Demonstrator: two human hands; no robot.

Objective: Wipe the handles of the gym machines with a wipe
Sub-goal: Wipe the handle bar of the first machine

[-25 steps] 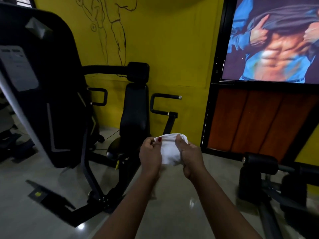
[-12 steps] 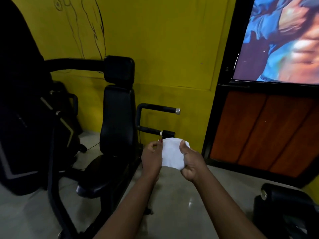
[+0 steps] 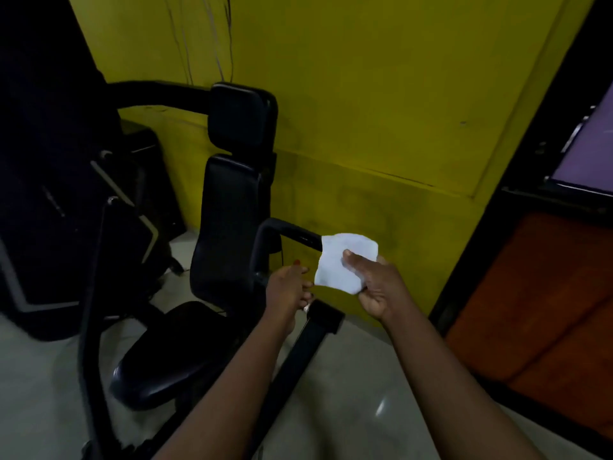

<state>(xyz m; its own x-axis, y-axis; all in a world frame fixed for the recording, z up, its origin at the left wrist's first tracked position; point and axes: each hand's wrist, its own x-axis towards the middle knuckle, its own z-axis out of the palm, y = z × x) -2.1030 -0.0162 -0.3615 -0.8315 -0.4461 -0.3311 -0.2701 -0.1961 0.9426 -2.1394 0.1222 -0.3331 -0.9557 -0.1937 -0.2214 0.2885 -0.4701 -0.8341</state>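
Wipe (image 3: 341,263): white, folded into a thick, rough square with soft, rounded corners and its flat face turned toward the camera. It is held up in front of the yellow wall (image 3: 381,127), at the free end of the machine's black handle (image 3: 292,233). The handle's bar runs rightward from its bend and disappears behind the wipe's upper left edge. Whether the wipe presses on the bar cannot be told.

The right hand (image 3: 374,287) grips the wipe from its right side. The thumb lies across the front face and the fingers are curled behind, so the wipe is pinched between them.

The left hand (image 3: 288,288) is just to the left and a little lower, with its back toward the camera. Its fingers are loosely extended toward the wipe's lower left corner, and a red nail shows on the thumb. It holds nothing that can be seen. Its fingertips are at the corner of the wipe, but contact cannot be made out. This hand is in front of the lower bar of the handle frame.

Left of the handle stands the machine's black backrest (image 3: 232,227), with the seat (image 3: 166,356) below it on the pale floor (image 3: 351,393).
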